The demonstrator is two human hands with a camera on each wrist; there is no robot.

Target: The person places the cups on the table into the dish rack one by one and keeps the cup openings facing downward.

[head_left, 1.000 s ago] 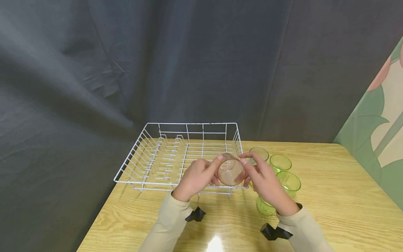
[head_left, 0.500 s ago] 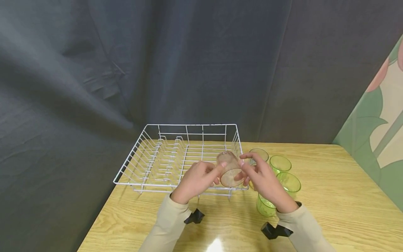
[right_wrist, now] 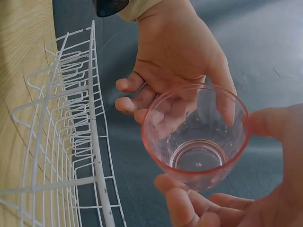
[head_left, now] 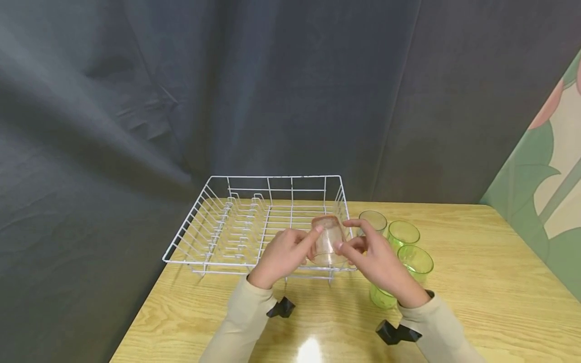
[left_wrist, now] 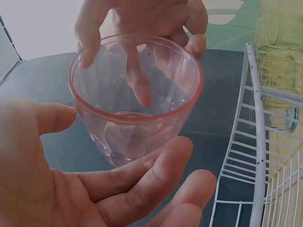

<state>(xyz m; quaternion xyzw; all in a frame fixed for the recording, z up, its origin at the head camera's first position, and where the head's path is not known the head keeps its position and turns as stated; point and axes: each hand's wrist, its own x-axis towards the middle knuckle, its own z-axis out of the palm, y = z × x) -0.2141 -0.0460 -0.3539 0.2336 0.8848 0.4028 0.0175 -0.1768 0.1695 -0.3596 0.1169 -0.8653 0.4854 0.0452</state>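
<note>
A clear pink tumbler (head_left: pixel 330 238) is held between both hands over the front right part of the white wire dish rack (head_left: pixel 218 264). It is tilted, base up and away, with its mouth facing down. My left hand (head_left: pixel 282 256) holds its left side, thumb on the wall. On the other side my right hand (head_left: pixel 383 264) grips it between thumb and fingers, index finger raised off the glass. In the right wrist view the tumbler (right_wrist: pixel 199 163) shows its rim and inner base, with nothing inside. The left wrist view shows fingers curving below the tumbler (left_wrist: pixel 137 118).
Right of the rack stand a greyish clear glass (head_left: pixel 373 221) and several green glasses (head_left: pixel 416 261), partly hidden behind my right hand. The rack's left half has rows of plate prongs (head_left: pixel 247 227). A dark curtain (head_left: pixel 290 101) hangs behind the wooden table (head_left: pixel 490 282).
The pink tumbler has been turned in the hands: its mouth faced me and now tips downward, base rising. Both hands stay in nearly the same place, and the right fingers have shifted on the glass.
</note>
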